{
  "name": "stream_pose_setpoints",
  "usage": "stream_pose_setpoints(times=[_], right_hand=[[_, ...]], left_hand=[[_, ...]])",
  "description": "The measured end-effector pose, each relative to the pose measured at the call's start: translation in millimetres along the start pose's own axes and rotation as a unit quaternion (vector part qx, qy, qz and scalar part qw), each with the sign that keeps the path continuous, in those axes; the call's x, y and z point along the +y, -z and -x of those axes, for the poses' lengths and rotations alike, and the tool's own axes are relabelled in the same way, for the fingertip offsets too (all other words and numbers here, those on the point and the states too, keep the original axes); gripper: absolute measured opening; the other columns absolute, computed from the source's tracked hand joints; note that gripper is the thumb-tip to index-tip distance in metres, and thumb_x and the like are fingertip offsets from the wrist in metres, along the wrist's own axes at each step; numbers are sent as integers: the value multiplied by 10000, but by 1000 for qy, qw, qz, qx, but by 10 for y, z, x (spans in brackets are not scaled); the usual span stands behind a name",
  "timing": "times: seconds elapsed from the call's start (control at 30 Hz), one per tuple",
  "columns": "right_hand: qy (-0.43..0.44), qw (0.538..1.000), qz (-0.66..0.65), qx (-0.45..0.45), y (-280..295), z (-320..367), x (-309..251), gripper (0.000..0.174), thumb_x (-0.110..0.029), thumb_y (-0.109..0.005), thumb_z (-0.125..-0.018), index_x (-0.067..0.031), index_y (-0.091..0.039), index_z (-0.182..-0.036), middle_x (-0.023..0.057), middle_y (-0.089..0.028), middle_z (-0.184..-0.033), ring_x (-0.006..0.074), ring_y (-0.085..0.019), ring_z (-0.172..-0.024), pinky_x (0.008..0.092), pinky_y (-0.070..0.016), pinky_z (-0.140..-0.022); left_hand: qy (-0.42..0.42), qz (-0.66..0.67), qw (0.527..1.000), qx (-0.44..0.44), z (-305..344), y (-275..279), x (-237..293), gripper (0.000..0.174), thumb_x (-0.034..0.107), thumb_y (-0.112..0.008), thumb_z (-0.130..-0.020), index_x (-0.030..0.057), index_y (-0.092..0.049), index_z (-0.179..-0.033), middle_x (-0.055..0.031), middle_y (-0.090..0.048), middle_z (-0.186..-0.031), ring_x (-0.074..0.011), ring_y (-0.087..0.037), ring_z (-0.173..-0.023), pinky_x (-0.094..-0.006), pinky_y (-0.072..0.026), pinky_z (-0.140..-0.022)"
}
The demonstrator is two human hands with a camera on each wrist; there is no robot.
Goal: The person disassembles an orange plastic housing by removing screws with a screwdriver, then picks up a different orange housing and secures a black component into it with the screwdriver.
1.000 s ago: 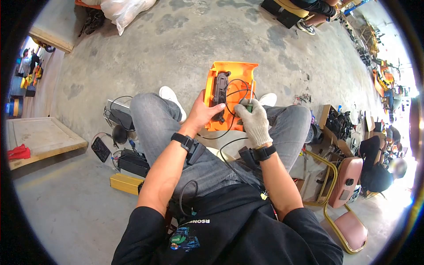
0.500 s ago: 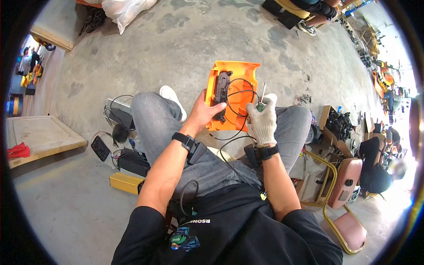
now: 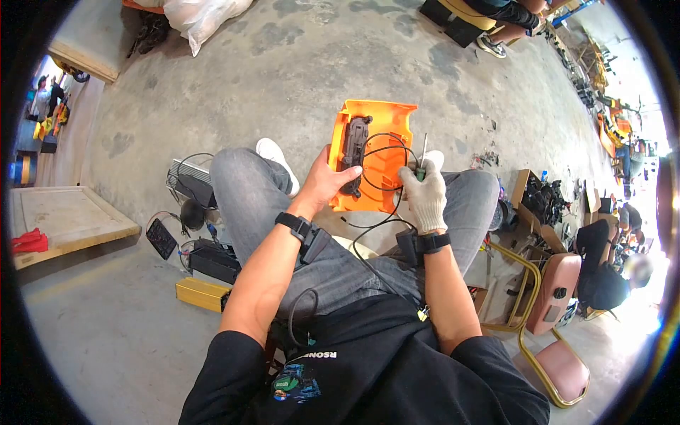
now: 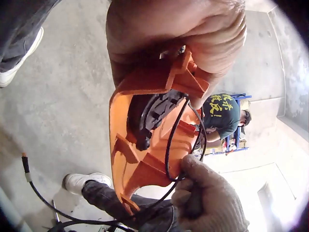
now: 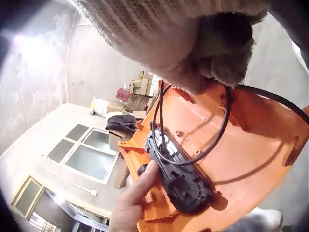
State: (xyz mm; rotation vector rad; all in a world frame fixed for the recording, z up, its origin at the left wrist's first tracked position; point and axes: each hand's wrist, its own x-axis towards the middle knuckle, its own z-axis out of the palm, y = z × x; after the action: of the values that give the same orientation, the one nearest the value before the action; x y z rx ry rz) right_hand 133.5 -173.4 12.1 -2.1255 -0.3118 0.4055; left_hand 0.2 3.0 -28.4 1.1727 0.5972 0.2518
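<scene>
My bare left hand (image 3: 324, 180) grips an orange plastic cover (image 3: 386, 110) by its left side, hollow face up. Its thumb lies on a long black plastic part (image 3: 355, 138) seated inside the cover; the right wrist view shows this part (image 5: 181, 186) with the thumb at its edge. At the cover's right edge, my gloved right hand (image 3: 425, 202) holds a screwdriver (image 3: 421, 172) with a green handle, its shaft pointing away from me. A thin black cable (image 5: 227, 121) loops over the cover and runs past the gloved fingertips. In the left wrist view its connector end (image 4: 25, 164) hangs free.
Left of my legs on the floor are a finned metal box (image 3: 190, 184), a black box (image 3: 214, 262) and a gold box (image 3: 201, 293). A pink folding chair (image 3: 557, 292) and a carton of black parts (image 3: 542, 195) stand at right. Other people sit farther off.
My right hand has moved right, from over the cover's inside to its right edge, carrying the screwdriver and shifting the cable loop. The left hand keeps its hold.
</scene>
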Motion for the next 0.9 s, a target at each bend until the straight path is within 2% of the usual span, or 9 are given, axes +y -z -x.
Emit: stream_pose_setpoints(times=[0.13, 0.2, 0.27, 0.37, 0.53, 0.63, 0.7, 0.8, 0.9], right_hand=[[82, 994, 42, 54, -52, 45, -16, 219, -198, -717, -870, -12, -646, -963, 43, -623, -714, 125, -585, -593, 296, -483, -589], [87, 992, 84, 34, -60, 92, -115, 200, -180, -727, -875, -14, -620, -911, 136, -660, -750, 260, -627, -643, 338, -518, -654], [120, 989, 79, 43, -103, 137, -143, 178, -157, -721, -881, -16, -613, -884, 128, -632, -712, 229, -620, -636, 331, -510, -645], [75, 997, 0, -16, -112, 192, -179, 171, -131, -733, -874, -10, -633, -942, 80, -639, -741, 146, -601, -648, 308, -507, -649], [94, 993, -31, -57, -107, 280, -287, 199, -111, -720, -877, -2, -662, -1033, 41, -649, -798, 121, -600, -658, 284, -513, -644], [30, 990, -81, -112, -39, 316, -410, 198, -127, -701, -898, -8, -672, -1054, 29, -650, -802, 91, -596, -648, 259, -510, -602], [-74, 954, -176, -233, 46, 324, -511, 223, -187, -668, -936, -22, -681, -1086, 16, -657, -846, 66, -587, -634, 232, -503, -565], [-84, 925, -267, -255, 42, 338, -474, 262, -226, -616, -971, -21, -683, -1120, 11, -665, -900, 63, -580, -628, 219, -500, -556], [-94, 903, -339, -248, 62, 345, -456, 277, -194, -588, -975, -12, -673, -1165, 27, -691, -978, 65, -592, -665, 211, -511, -592]], left_hand=[[-14, -2, 1000, 4, -7, -13, -12, 514, 41, -771, -870, 24, -523, -1320, -21, -637, -1148, -137, -608, -1038, -304, -515, -950], [-15, -7, 1000, 8, -6, -16, 0, 516, 36, -770, -868, 23, -522, -1321, -23, -637, -1147, -141, -609, -1042, -304, -514, -953], [-9, -20, 999, 30, 3, -24, 20, 513, 29, -763, -871, 17, -518, -1321, -35, -641, -1159, -151, -614, -1061, -313, -515, -966], [-16, -13, 999, 31, -12, -18, 12, 499, 8, -747, -879, 6, -512, -1320, -48, -644, -1169, -156, -626, -1063, -315, -529, -964], [-25, -19, 997, 70, -50, -3, -52, 492, -2, -755, -866, -28, -505, -1288, -65, -655, -1134, -154, -652, -1002, -308, -557, -909], [-29, -13, 996, 78, -50, -6, -44, 497, 7, -775, -845, -52, -504, -1257, -76, -661, -1088, -153, -662, -958, -306, -566, -872], [-28, -17, 996, 78, -41, -9, -22, 492, 5, -772, -845, -54, -507, -1255, -79, -665, -1083, -157, -666, -951, -306, -569, -866], [-25, -44, 995, 85, -30, -20, 3, 480, -3, -765, -844, -50, -513, -1250, -82, -671, -1084, -155, -666, -957, -307, -568, -869], [-21, -30, 995, 89, -25, -27, 7, 447, -16, -750, -850, -36, -532, -1240, -76, -677, -1091, -158, -669, -962, -308, -566, -875]])
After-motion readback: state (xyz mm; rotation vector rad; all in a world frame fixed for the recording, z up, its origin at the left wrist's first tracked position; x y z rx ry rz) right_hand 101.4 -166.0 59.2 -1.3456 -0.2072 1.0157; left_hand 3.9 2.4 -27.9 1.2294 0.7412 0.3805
